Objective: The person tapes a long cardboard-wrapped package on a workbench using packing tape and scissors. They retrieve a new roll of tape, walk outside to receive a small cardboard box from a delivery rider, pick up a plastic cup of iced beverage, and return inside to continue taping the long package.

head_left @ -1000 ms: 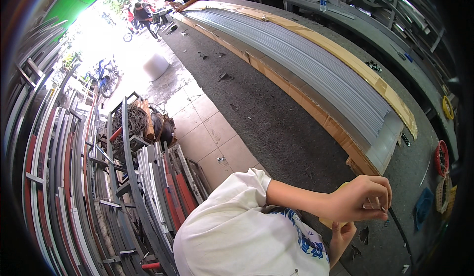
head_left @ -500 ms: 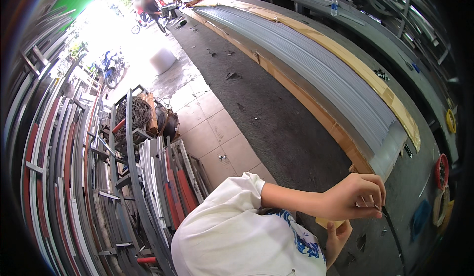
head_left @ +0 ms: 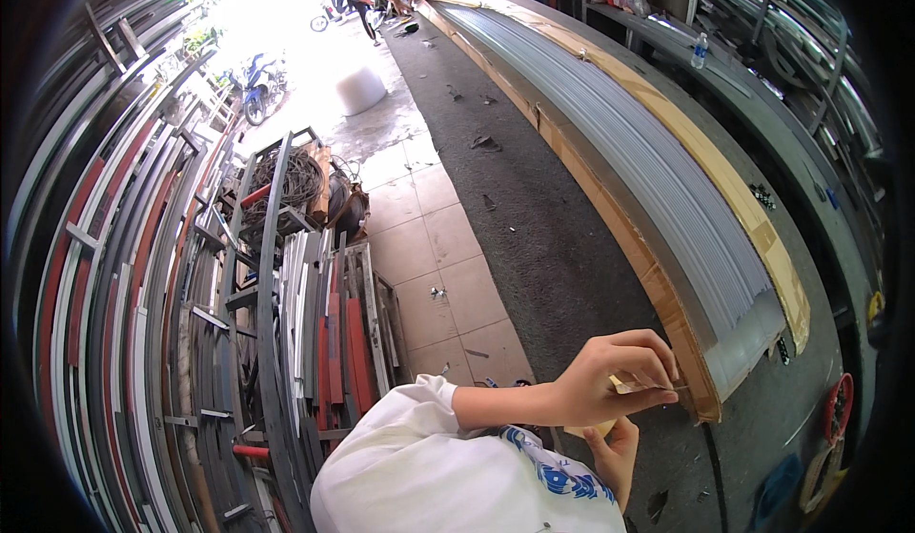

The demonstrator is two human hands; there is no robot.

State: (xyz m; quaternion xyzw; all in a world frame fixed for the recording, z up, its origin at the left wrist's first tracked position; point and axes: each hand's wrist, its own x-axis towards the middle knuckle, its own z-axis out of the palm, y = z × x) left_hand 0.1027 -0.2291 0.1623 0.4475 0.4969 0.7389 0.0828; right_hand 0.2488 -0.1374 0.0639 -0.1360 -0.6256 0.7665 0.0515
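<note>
I see the left hand (head_left: 621,373), pinching a yellowish strip (head_left: 623,382), now nearer the open cardboard carton (head_left: 653,276), likely within reach; can't tell the right hand's (head_left: 618,452) grip.

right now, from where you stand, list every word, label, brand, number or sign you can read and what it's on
No text reads clearly in this view.
Clear plastic bottle with a blue label, upper right: too small to read.
White cloth shirt with a blue wave print: tiny marks by the print, too small to read.
Small yellowish piece by the right hand: mostly hidden, no lettering visible.
</note>
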